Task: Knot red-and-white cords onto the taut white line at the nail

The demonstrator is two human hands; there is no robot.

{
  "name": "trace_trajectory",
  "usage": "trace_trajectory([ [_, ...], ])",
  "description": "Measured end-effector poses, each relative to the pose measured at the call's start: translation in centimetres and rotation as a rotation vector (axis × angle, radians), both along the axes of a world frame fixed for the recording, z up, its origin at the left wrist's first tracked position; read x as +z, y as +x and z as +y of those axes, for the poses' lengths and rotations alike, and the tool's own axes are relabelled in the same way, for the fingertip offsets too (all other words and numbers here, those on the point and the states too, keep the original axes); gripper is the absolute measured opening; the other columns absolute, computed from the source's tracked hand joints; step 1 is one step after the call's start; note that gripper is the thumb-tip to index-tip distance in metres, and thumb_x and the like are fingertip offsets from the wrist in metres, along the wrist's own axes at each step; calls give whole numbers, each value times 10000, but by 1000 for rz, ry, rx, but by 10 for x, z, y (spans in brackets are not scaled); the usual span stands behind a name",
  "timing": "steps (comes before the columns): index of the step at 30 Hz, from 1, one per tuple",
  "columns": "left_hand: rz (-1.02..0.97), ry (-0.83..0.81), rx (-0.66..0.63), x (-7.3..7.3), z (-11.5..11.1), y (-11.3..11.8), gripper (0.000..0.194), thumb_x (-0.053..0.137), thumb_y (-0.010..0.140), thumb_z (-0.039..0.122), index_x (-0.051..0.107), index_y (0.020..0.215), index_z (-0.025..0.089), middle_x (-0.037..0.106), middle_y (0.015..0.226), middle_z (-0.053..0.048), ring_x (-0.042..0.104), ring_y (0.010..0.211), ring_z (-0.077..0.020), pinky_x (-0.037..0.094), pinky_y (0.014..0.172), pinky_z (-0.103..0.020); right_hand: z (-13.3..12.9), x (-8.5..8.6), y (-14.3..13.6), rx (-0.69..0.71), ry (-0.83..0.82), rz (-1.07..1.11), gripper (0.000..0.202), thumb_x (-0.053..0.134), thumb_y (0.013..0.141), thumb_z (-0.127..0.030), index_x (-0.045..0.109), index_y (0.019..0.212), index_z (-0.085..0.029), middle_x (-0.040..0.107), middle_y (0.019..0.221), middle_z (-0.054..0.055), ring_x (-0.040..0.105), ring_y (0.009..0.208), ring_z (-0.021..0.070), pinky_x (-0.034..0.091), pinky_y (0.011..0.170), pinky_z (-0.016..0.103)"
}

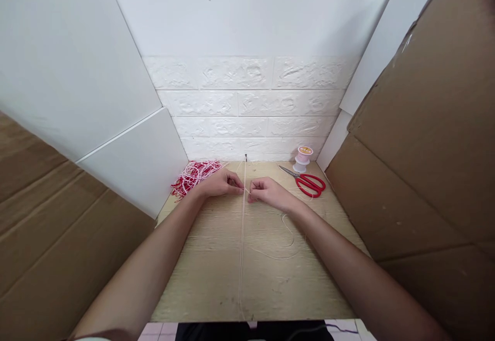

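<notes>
A pair of taut pale cords (243, 248) runs along the table (209, 263) on a twelve-to-six o'clock axis, from a small dark hook (246, 157) at twelve by the wall down to the near edge; both hands meet it beyond its midpoint, about equally near. The left hand (224, 182) stands at its nine o'clock side, thumb and finger seemingly pinched on the cords; the right hand (267, 192) stands just beside it at three o'clock, fingers curled and closed on a thin strand (248, 191), which slants from the cords at about four o'clock; whether it is knotted there is too small to tell.

Two stacked spools (303, 159), the upper wound with pale pink thread, stand at two o'clock from the right hand; red-handled scissors (309, 183) lie between two and three; loose thread (293, 240) curves at five; a heap of red and white cord (195, 177) lies toward ten from the left hand.
</notes>
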State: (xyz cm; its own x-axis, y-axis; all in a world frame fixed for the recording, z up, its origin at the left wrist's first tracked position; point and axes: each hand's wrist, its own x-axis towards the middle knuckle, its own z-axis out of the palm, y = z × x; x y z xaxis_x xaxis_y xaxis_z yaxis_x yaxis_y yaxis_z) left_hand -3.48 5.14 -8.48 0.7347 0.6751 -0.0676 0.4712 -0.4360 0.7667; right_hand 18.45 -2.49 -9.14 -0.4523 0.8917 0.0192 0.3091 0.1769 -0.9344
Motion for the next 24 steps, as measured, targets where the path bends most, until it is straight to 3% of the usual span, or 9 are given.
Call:
trace_trajectory([
  [5,-98,39,59,-8,4,-1,218,729,768,334,767,895,161,705,880,-42,601,791,-149,422,692,-250,-7,11,-1,-122,182,-316,94,545,733,-235,557,685,-155,563,658,-23,485,628,100,310,571,224],
  [13,-181,333,354,-15,2,8,178,673,776,307,764,841,168,651,877,-41,536,755,-139,413,704,-268,-5,10,1,-69,191,-540,62,581,726,-208,619,721,-158,644,713,9,528,647,115,338,590,223],
  [18,-120,367,370,-15,-2,13,226,641,807,335,752,868,148,639,828,-43,529,723,-138,408,678,-269,-2,18,-3,3,140,-647,55,577,707,-185,617,684,-156,653,704,27,533,629,123,336,566,226],
  [24,-48,360,357,-14,-3,13,226,616,813,329,719,771,132,644,768,-38,544,702,-139,383,637,-263,9,12,-9,-40,176,-714,115,567,733,-218,665,740,-158,698,779,63,588,676,156,344,575,244],
])
